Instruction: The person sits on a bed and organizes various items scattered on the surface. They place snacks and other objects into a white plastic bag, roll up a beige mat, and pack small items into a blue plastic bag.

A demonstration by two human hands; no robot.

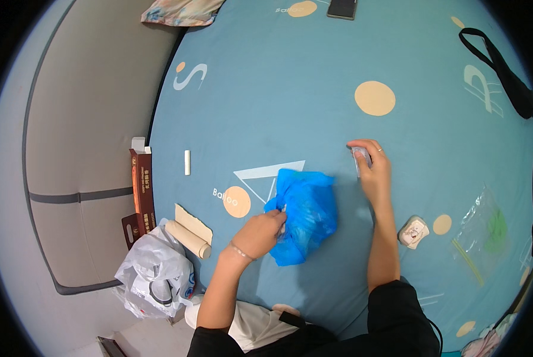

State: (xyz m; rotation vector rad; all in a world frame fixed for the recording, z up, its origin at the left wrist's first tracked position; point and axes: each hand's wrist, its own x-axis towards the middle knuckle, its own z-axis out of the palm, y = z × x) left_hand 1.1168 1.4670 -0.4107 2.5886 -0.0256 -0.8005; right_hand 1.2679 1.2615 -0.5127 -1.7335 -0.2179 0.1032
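A bulging blue plastic bag [309,214] rests on the blue printed bed sheet [271,102] in front of me. My left hand [260,232] grips the bag at its left side, fingers closed around its gathered opening; something pale shows by the fingertips, too small to name. What the bag contains is hidden. To the right of the bag, my right hand [372,163] holds a small, pale, flat packet [360,161] between thumb and fingers, at or just above the sheet.
At left are a white stick [187,162], a beige roll [188,238], a brown box [143,192] and a white plastic bag [155,272]. At right lie a small white case [413,232], a clear zip bag [481,236] and a black strap [501,73]. A phone [342,8] lies at the top.
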